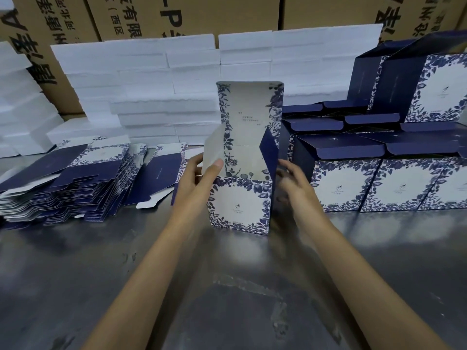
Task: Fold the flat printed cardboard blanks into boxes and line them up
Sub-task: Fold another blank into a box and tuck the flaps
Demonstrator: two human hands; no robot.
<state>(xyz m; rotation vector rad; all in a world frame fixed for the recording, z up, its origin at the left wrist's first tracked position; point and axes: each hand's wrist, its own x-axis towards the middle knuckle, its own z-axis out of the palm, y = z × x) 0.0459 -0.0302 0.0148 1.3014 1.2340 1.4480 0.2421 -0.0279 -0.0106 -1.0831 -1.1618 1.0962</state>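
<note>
A half-folded box (pixel 240 205) is standing upright in the middle of the steel bench (pixel 227 286), lid flap sticking straight up w/ printed text on its inner face. Left hand (pixel 199 178) is gripping the box's left side at the top edge, thumb pressing on the pale left side flap. Right hand (pixel 290 180) is sitting at the box's right side by the dark blue side flap; it's blurred, so can't tell whether it's gripping or just touching.

Flat blanks (pixel 70 183) are lying in a fanned stack on the bench to the left, navy and white w/ blue floral print, a few more loose ones just beside the stack toward the box. Finished boxes (pixel 379 183) are sitting in rows to the right, lids open, some stacked two high at the far right.

White foam blocks (pixel 161 79) are piled along the back, w/ brown cartons (pixel 189 13) behind them.
</note>
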